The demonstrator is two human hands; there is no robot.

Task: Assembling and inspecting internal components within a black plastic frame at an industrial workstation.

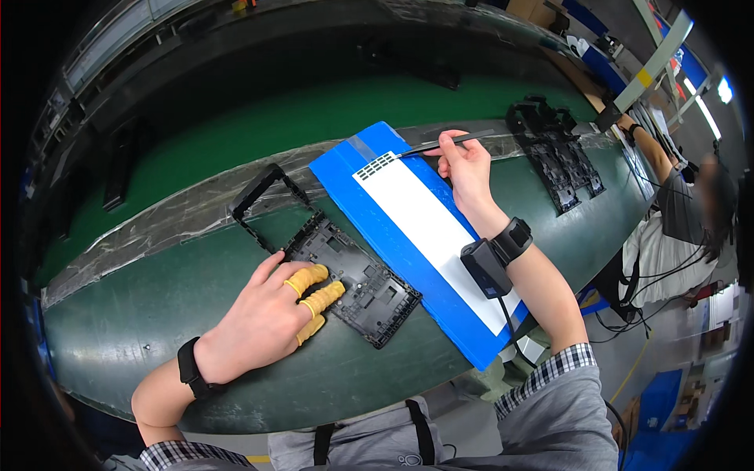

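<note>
My left hand (263,318), with yellow finger cots on several fingers, holds the left edge of a black plastic housing (357,279) lying on the green table. Its fingertips rest on the inner face, and the thumb is by the near edge. My right hand (465,169) pinches dark tweezers (428,147), whose tips reach the top end of a long white sheet (428,235). Rows of small dark rectangular pieces (375,166) sit at that end. Beneath the sheet lies a blue board (345,177), slanting beside the housing.
An empty black frame (267,192) leans beyond the housing. More black plastic parts (554,153) lie at the right. Past a clear-film-covered strip (165,224) runs a green conveyor belt (251,118) carrying dark parts. Another person's arm (653,149) shows at the far right.
</note>
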